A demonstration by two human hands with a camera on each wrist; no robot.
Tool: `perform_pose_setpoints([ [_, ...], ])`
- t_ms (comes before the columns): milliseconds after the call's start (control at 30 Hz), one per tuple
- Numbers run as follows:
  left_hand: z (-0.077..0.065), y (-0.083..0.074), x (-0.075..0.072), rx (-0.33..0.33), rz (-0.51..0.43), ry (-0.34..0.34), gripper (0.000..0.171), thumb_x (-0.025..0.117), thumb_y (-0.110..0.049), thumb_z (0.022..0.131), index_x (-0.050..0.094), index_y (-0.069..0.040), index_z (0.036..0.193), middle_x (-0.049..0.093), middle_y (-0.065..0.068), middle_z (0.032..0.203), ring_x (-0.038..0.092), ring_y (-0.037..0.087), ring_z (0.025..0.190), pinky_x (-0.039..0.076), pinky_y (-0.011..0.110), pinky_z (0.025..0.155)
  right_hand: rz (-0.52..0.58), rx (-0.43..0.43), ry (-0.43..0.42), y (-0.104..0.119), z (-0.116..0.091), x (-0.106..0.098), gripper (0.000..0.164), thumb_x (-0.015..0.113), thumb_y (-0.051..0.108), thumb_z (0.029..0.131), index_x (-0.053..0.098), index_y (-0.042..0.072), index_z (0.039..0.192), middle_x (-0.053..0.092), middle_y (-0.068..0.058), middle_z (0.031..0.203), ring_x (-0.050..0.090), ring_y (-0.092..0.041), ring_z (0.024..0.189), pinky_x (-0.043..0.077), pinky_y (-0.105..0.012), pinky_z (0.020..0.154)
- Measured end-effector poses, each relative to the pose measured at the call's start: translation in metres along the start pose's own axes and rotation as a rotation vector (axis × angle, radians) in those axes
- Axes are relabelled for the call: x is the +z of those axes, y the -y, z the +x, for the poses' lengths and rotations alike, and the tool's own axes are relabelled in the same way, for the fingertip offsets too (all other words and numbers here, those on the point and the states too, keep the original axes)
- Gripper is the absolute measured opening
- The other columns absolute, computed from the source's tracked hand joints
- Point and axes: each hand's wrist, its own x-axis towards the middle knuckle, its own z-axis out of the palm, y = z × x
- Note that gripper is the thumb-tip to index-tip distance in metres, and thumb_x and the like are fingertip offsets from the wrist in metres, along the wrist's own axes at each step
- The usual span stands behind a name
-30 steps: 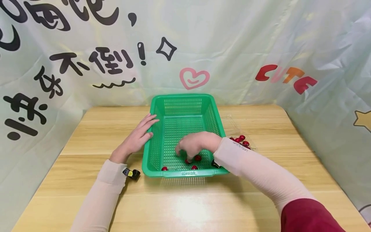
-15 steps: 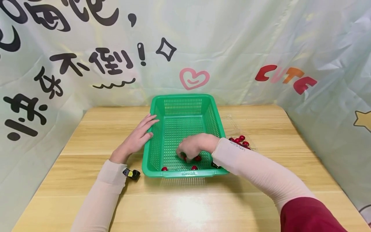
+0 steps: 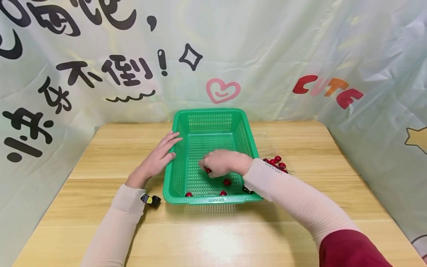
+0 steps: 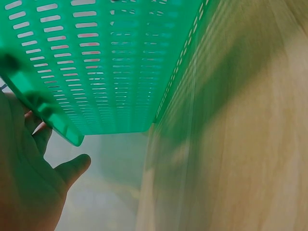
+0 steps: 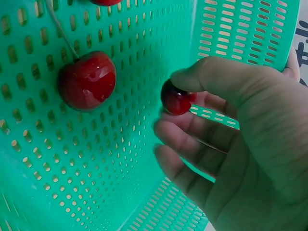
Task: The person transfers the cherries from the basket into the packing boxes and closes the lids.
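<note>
Inside the green plastic basket (image 3: pixel 208 200), my right hand (image 3: pixel 220 162) pinches a cherry (image 5: pixel 176 98) between thumb and fingers; a second bit of red shows behind it. Another cherry (image 5: pixel 88 81) with a long stem lies on the basket floor, beside the hand in the right wrist view. Near the basket's front wall are a cherry (image 3: pixel 223 193) and one more at the front left corner. My left hand (image 3: pixel 157 156) lies with straight fingers against the basket's left rim, its thumb extended away from the other fingers in the left wrist view.
Several cherries (image 3: pixel 282 165) lie on a clear plastic tray (image 3: pixel 265 142) to the right of the basket, partly hidden by the right sleeve. The wooden table (image 3: pixel 116 148) ends at a printed cloth backdrop (image 3: pixel 267 55) behind.
My right hand closed on a cherry on the basket floor, then lifted it slightly up and away from the one beside it. The left hand has stayed at the rim.
</note>
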Motion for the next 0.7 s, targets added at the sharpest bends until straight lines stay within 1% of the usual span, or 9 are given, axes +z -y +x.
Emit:
perform_pose_setpoints([
  [200, -0.0007, -0.0003, -0.0003, -0.005, 0.003, 0.007, 0.051, 0.042, -0.011, 0.096, 0.042, -0.006, 0.146, 0.026, 0.014, 0.158, 0.006, 0.033, 0.148, 0.013, 0.057, 0.116, -0.016, -0.008, -0.066, -0.0011, -0.001, -0.0003, 0.011, 0.066, 0.016, 0.09, 0.061, 0.018, 0.101, 0.057, 0.005, 0.091, 0.053, -0.013, 0.078, 0.046, -0.027, 0.071],
  [400, -0.0006, -0.0008, -0.0002, -0.007, 0.002, 0.008, 0.05, 0.042, -0.01, 0.096, 0.043, -0.006, 0.146, 0.026, 0.013, 0.158, 0.007, 0.031, 0.149, 0.013, 0.057, 0.115, -0.03, -0.015, -0.127, -0.0028, -0.0019, -0.0011, 0.009, 0.064, 0.015, 0.09, 0.06, 0.018, 0.098, 0.055, 0.005, 0.088, 0.053, -0.013, 0.075, 0.047, -0.027, 0.067],
  [633, -0.0009, -0.0016, -0.0006, -0.008, 0.005, 0.004, 0.051, 0.042, -0.011, 0.096, 0.042, -0.006, 0.146, 0.026, 0.013, 0.158, 0.007, 0.032, 0.148, 0.013, 0.057, 0.115, -0.047, -0.005, -0.197, -0.005, -0.004, -0.005, 0.011, 0.066, 0.02, 0.091, 0.06, 0.017, 0.1, 0.054, 0.007, 0.086, 0.053, -0.011, 0.076, 0.046, -0.025, 0.067],
  [700, -0.001, -0.0017, -0.0002, -0.009, 0.007, 0.003, 0.051, 0.042, -0.011, 0.096, 0.042, -0.006, 0.146, 0.026, 0.012, 0.158, 0.006, 0.03, 0.149, 0.013, 0.057, 0.116, -0.047, -0.005, -0.229, -0.0059, -0.0056, -0.0076, 0.01, 0.066, 0.02, 0.091, 0.06, 0.017, 0.099, 0.053, 0.007, 0.086, 0.052, -0.011, 0.076, 0.046, -0.025, 0.068],
])
